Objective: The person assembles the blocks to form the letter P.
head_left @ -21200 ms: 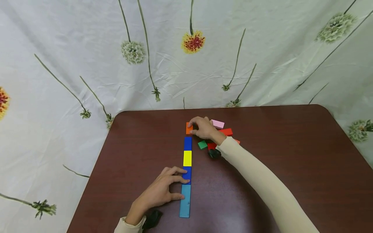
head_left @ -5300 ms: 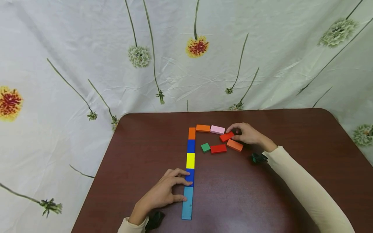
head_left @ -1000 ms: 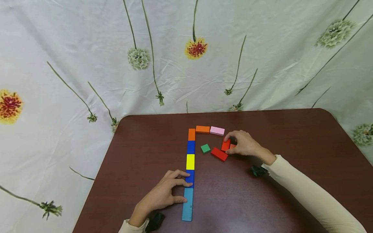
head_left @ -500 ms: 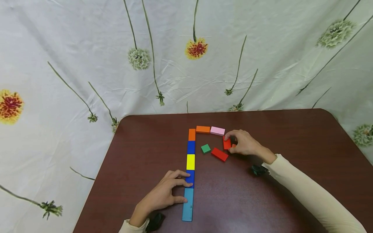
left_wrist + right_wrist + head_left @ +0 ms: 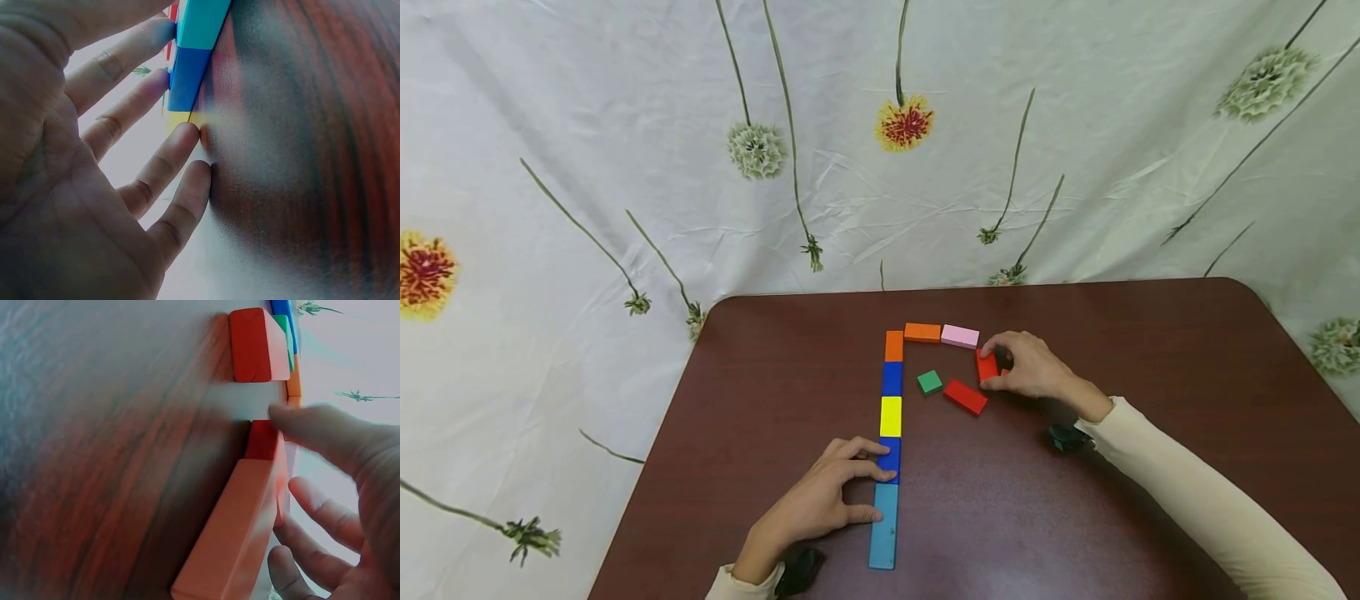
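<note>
My right hand [image 5: 1033,367] pinches a red block [image 5: 987,367] between thumb and fingers, its long side running toward me, just below the pink block [image 5: 960,336]. An orange-red block [image 5: 231,531] touches that red block in the right wrist view; the hand mostly hides it in the head view. My left hand [image 5: 820,492] rests against a column of blocks. Its fingertips touch the lower blue block [image 5: 891,461] and its thumb the light blue block [image 5: 883,533]. Above these lie the yellow block [image 5: 891,417], another blue block [image 5: 892,379] and an upright orange block [image 5: 894,346].
A second orange block [image 5: 922,332] lies crosswise at the column's top, beside the pink one. Inside the bend lie a small green block [image 5: 929,382] and a slanted red block [image 5: 966,397]. The brown table [image 5: 760,375] ends at a floral cloth [image 5: 820,192].
Earlier, the right hand handled an orange block at the column's top, then the red one. The red block has turned lengthwise and shifted slightly right and up. My left hand has stayed put.
</note>
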Available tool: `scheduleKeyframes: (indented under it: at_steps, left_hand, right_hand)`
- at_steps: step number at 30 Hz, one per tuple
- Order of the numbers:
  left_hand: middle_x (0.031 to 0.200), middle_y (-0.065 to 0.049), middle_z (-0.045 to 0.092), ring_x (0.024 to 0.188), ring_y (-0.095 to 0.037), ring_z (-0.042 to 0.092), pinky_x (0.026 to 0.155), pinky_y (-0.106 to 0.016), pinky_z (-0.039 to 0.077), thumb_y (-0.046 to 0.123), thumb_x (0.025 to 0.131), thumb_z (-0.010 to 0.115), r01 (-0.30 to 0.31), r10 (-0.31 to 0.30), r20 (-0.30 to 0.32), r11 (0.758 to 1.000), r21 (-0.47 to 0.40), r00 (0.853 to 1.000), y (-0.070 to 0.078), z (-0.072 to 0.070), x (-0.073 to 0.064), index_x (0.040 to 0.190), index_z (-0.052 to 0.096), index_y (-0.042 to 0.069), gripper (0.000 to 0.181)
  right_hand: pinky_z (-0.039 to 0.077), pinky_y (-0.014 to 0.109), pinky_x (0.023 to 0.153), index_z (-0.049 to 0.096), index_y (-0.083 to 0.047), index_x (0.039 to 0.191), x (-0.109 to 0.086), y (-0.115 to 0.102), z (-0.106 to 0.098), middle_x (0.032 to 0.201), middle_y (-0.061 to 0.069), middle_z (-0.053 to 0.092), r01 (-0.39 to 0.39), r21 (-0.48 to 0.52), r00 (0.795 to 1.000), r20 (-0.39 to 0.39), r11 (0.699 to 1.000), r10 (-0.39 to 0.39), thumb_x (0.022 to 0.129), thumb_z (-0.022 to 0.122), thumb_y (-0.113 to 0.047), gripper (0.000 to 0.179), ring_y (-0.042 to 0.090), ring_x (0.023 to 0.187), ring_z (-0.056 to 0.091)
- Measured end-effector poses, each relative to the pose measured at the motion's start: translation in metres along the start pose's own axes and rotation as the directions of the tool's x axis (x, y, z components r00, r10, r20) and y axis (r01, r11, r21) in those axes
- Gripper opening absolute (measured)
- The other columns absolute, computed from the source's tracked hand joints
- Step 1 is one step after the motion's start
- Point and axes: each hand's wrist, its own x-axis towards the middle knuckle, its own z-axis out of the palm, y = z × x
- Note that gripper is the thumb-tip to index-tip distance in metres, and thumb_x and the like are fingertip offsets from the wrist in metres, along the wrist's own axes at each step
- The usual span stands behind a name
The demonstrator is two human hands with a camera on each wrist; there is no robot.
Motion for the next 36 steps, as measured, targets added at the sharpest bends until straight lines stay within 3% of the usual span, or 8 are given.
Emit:
scheduleKeyframes:
  at_steps: [10,20,36]
  left_hand:
    - [0.14,0.009,0.055,0.123,-0.018,0.043,0.102,-0.043,0.044,0.032,0.081,0.084,-0.002,0.002,0.001,1.0,-0.006,1.0,0.001,-0.0009,0.0006,0.119,0.075,0.024,0.039]
    - [0.141,0.008,0.054,0.123,-0.019,0.043,0.102,-0.044,0.044,0.032,0.082,0.083,0.0,0.0,0.007,1.0,-0.006,1.0,0.0013,-0.0017,0.0009,0.12,0.074,0.024,0.04]
    - [0.141,0.008,0.055,0.123,-0.018,0.043,0.102,-0.043,0.044,0.032,0.082,0.084,-0.002,0.002,0.005,1.0,-0.005,1.0,0.0008,-0.0013,0.0005,0.119,0.074,0.024,0.039]
  right_hand:
    - [0.037,0.05,0.088,0.07,-0.01,0.107,0.001,-0.0007,-0.0011,0.099,0.008,0.065,-0.02,-0.024,1.0,0.01,0.999,0.021,0.077,0.085,-0.023,0.036,0.025,0.088,0.051]
    - [0.037,0.053,0.089,0.07,-0.011,0.108,0.0005,-0.001,0.0005,0.115,0.013,0.068,-0.039,-0.025,0.999,-0.021,0.999,0.039,0.076,0.087,-0.031,0.041,0.033,0.1,0.053]
    - [0.037,0.053,0.089,0.07,-0.01,0.109,0.0021,-0.001,0.0001,0.106,0.011,0.067,-0.067,-0.049,0.998,-0.005,0.997,0.067,0.077,0.083,-0.024,0.037,0.031,0.095,0.053]
